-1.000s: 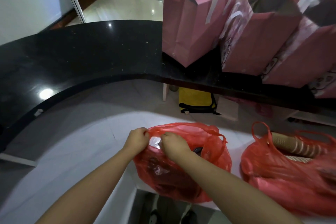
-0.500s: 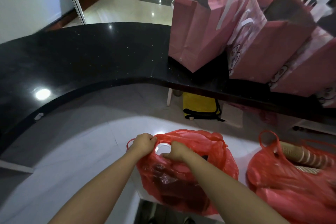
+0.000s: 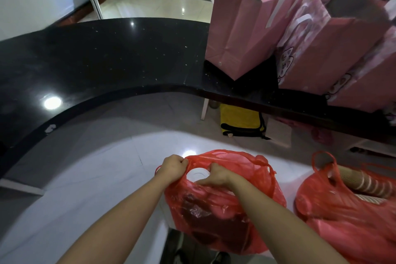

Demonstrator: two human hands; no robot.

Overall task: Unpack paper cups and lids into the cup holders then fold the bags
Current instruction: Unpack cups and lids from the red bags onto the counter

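Observation:
A red plastic bag (image 3: 216,212) sits at the near edge of the white counter (image 3: 90,178). My left hand (image 3: 173,167) pinches its left rim. My right hand (image 3: 215,174) grips the plastic just right of that, and between the two hands the bag's mouth gapes over a white lid (image 3: 198,174). Dark contents show through the plastic lower down. A second red bag (image 3: 347,218) lies to the right with stacks of brown paper cups (image 3: 364,182) sticking out of its mouth.
A raised curved black counter (image 3: 96,60) runs behind the white one. Three pink paper bags (image 3: 246,25) with white handles stand on its right part. Below it sit a yellow bag (image 3: 242,120) and a small box. The white counter's edge drops off under the bag.
The two hands have drawn apart, widening the bag's mouth so the white lid shows more. The view has shifted closer and downward.

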